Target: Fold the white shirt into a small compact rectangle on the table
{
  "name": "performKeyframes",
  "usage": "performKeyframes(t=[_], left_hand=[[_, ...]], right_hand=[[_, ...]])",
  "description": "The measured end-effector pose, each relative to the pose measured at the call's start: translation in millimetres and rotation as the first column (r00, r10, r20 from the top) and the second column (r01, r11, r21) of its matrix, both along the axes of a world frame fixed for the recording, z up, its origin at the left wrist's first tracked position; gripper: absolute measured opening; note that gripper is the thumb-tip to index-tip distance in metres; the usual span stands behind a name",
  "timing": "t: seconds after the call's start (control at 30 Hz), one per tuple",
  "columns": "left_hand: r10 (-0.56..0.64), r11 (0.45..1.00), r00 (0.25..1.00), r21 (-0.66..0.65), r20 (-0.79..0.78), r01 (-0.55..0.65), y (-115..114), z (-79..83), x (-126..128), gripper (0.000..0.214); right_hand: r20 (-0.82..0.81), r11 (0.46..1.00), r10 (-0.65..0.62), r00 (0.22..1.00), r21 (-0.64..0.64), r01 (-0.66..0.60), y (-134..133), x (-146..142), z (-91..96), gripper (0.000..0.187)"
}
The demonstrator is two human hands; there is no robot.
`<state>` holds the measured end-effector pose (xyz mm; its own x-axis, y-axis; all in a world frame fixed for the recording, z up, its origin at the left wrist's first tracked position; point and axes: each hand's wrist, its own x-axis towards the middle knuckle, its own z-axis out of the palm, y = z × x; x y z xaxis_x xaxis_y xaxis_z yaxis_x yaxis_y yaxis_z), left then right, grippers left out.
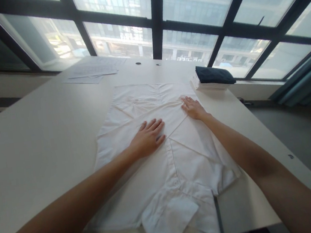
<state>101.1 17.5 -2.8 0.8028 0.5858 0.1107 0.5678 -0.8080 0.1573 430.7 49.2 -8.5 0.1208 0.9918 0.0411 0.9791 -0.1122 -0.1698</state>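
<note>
A white button-up shirt [153, 169] lies spread on the table, its collar end toward me and hanging over the near edge. Its button strip runs up the middle, and a sleeve is folded across the body. My left hand [148, 138] rests flat on the cloth left of the button strip, fingers stretched out. Farther off and to the right, my right hand [193, 108] presses on the folded cloth near the shirt's right edge, its fingers extended. Wrinkles gather in the cloth between and beyond the hands. Neither hand grips anything.
The white table [47, 141] reaches to a dark-framed window [158, 25]. Loose paper sheets [91, 70] lie at the far left. At the far right stands a white stack [211, 85] with folded dark cloth [214, 75] on top. A blue-grey curtain [304, 79] hangs on the right.
</note>
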Motion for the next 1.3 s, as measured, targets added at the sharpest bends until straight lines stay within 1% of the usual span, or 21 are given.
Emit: performKeyframes(t=[0.13,0.27,0.3,0.37,0.43,0.47,0.5,0.53,0.57,0.6,0.67,0.7,0.73,0.8,0.87,0.93,1.03,1.1,1.17,1.23,1.3], left_hand=[[0.0,1.0,1.0,0.001,0.006,0.0,0.4,-0.2,-0.8,0.061],[-0.003,1.0,1.0,-0.001,0.009,0.003,0.3,0.6,-1.1,0.061],[-0.003,1.0,1.0,-0.001,0.008,0.003,0.2,0.8,-1.0,0.061],[-0.003,1.0,1.0,-0.001,0.006,0.003,0.0,1.0,-0.8,0.06],[-0.006,1.0,1.0,0.004,0.006,0.006,0.1,0.7,-0.7,0.061],[-0.008,1.0,1.0,0.007,0.007,0.008,0.2,0.5,-0.6,0.061],[-0.01,1.0,1.0,0.012,0.009,0.01,0.3,0.2,-0.5,0.061],[-0.013,1.0,1.0,0.018,0.013,0.013,0.3,0.0,-0.5,0.06],[-0.017,1.0,1.0,0.026,0.017,0.016,0.2,0.0,-0.5,0.059],[-0.02,0.999,1.0,0.036,0.023,0.019,0.1,0.1,-0.5,0.057],[-0.026,0.998,0.999,0.052,0.033,0.024,-0.4,0.5,-0.4,0.055],[-0.026,0.998,0.999,0.054,0.035,0.024,-0.8,0.8,-0.4,0.054],[-0.025,0.999,0.999,0.049,0.034,0.023,-1.1,1.0,-0.3,0.055],[-0.019,0.999,0.999,0.028,0.028,0.018,-1.6,1.2,-0.2,0.058],[-0.013,1.0,1.0,0.007,0.023,0.013,-1.9,1.1,-0.1,0.06],[-0.009,1.0,1.0,-0.006,0.02,0.009,-2.4,1.2,0.0,0.06],[-0.002,1.0,1.0,-0.016,0.018,0.002,-3.3,2.0,0.1,0.061],[0.001,1.0,1.0,-0.021,0.018,-0.001,-3.8,2.7,0.4,0.06],[0.003,1.0,1.0,-0.021,0.022,-0.002,-3.9,3.1,0.7,0.06],[0.004,1.0,1.0,-0.016,0.022,-0.004,-3.6,3.0,1.1,0.06],[0.006,1.0,1.0,-0.01,0.019,-0.005,-3.2,2.8,1.4,0.06]], right_hand=[[-0.029,1.0,-0.002,1.0,0.013,0.002,1.3,-3.4,-3.6,0.066],[0.004,0.999,0.0,1.0,0.04,0.0,-1.1,-3.8,-3.3,0.063],[0.038,0.998,-0.014,0.999,0.069,0.011,-3.0,-5.7,-1.8,0.062],[0.137,0.986,-0.043,0.99,0.167,0.02,-8.2,-16.0,2.8,0.061],[0.221,0.965,-0.028,0.975,0.261,-0.031,-13.7,-37.3,8.2,0.059],[0.237,0.956,0.019,0.971,0.279,-0.087,-15.7,-51.9,10.3,0.059],[0.227,0.951,0.095,0.969,0.266,-0.156,-16.9,-68.3,11.7,0.06],[0.191,0.944,0.187,0.964,0.237,-0.23,-17.1,-85.4,12.1,0.06],[0.137,0.928,0.304,0.943,0.183,-0.326,-16.2,-101.9,11.5,0.06],[0.074,0.901,0.407,0.911,0.134,-0.413,-14.4,-116.4,10.3,0.06],[-0.024,0.847,0.529,0.849,0.078,-0.525,-9.0,-134.8,6.8,0.059],[-0.051,0.834,0.551,0.833,0.066,-0.548,-5.9,-137.3,5.1,0.059],[-0.061,0.834,0.552,0.832,0.061,-0.549,-2.8,-135.2,3.6,0.06],[-0.051,0.858,0.514,0.856,0.051,-0.512,3.2,-119.3,1.6,0.062],[-0.022,0.898,0.441,0.897,0.031,-0.44,8.9,-94.3,0.5,0.065],[0.009,0.94,0.341,0.94,0.011,-0.342,14.4,-68.6,-0.8,0.065],[0.053,0.976,0.217,0.975,0.008,-0.218,21.2,-42.0,-4.2,0.064],[0.077,0.983,0.179,0.981,0.022,-0.181,24.1,-34.3,-6.9,0.063],[0.091,0.985,0.163,0.982,0.032,-0.167,24.9,-32.9,-8.4,0.063],[0.104,0.988,0.148,0.984,0.04,-0.152,22.9,-36.3,-7.6,0.064],[0.131,0.99,0.093,0.987,0.092,-0.105,17.7,-44.5,-4.5,0.063]])
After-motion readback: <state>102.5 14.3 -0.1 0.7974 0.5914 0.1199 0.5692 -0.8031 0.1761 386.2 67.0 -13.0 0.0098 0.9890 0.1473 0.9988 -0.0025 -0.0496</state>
